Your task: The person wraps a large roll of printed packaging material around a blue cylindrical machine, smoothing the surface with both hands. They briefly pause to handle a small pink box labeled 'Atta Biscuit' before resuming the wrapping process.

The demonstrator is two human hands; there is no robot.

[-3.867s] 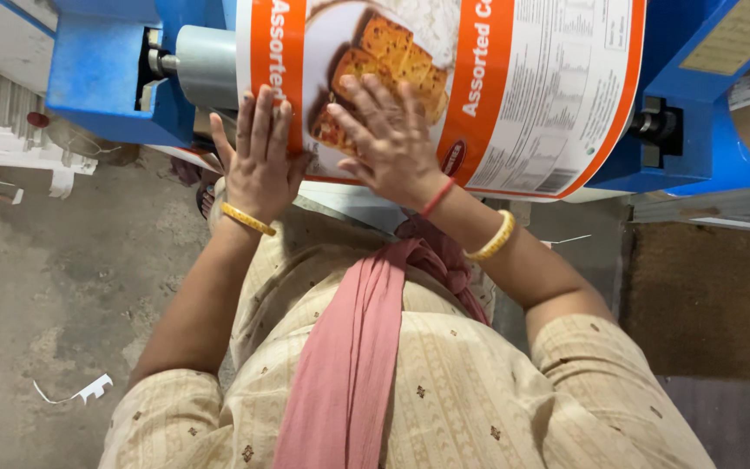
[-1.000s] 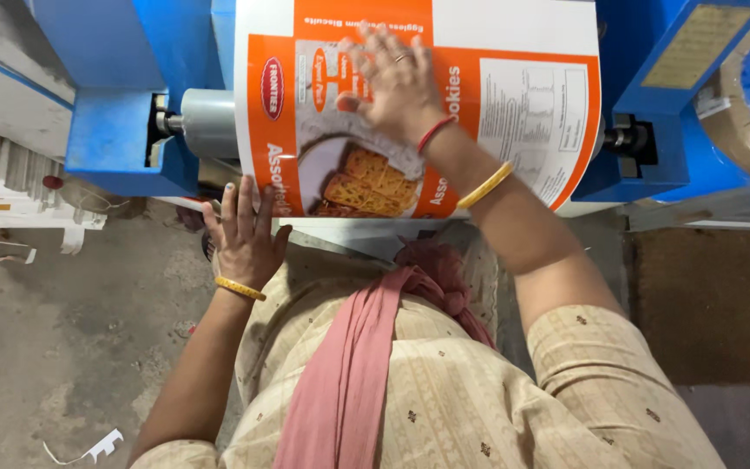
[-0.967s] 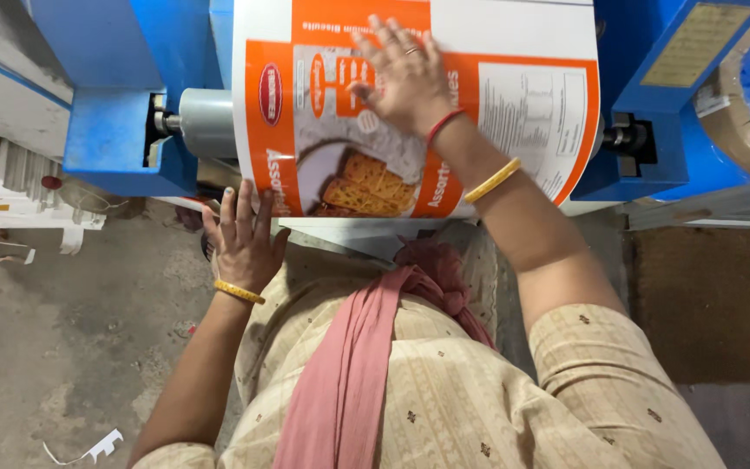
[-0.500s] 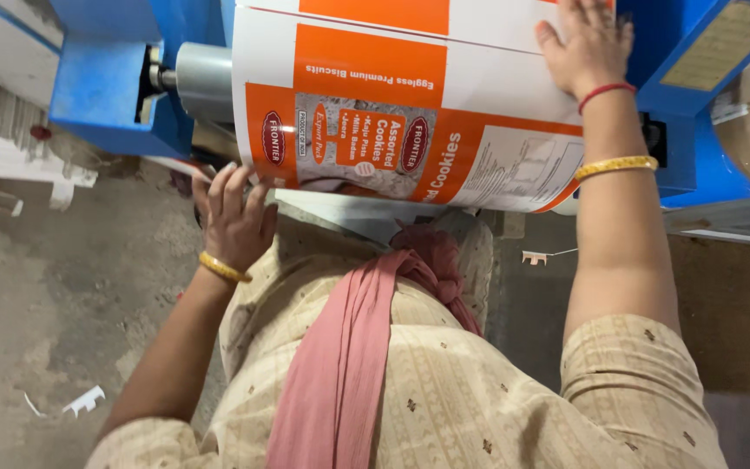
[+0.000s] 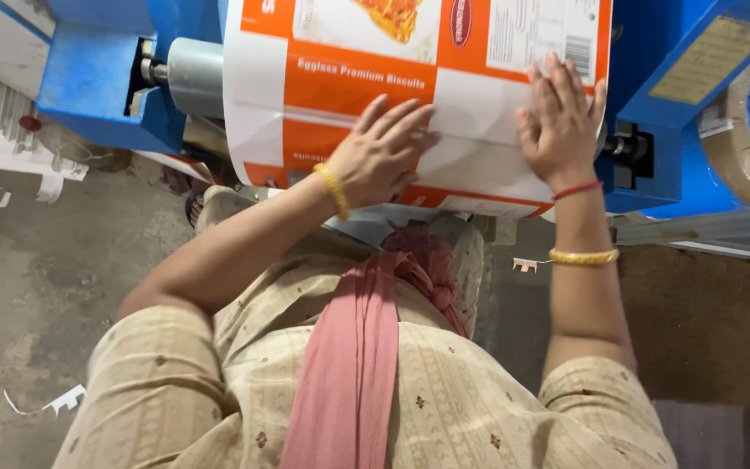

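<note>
A large roll of printed orange and white packaging film sits on a grey shaft in a blue machine. My left hand lies flat on the middle of the roll, fingers spread. My right hand presses flat on the roll's right part, near its edge. Neither hand grips anything. Both wrists wear gold bangles; the right also has a red thread.
A blue machine frame flanks the roll on the right, with a brown tape roll beyond it. Paper scraps lie on the grey concrete floor at left. A brown mat covers the floor at right.
The roll has turned, showing different print. My left hand has risen from under the roll onto its face. My right hand has come down from the top to the right part.
</note>
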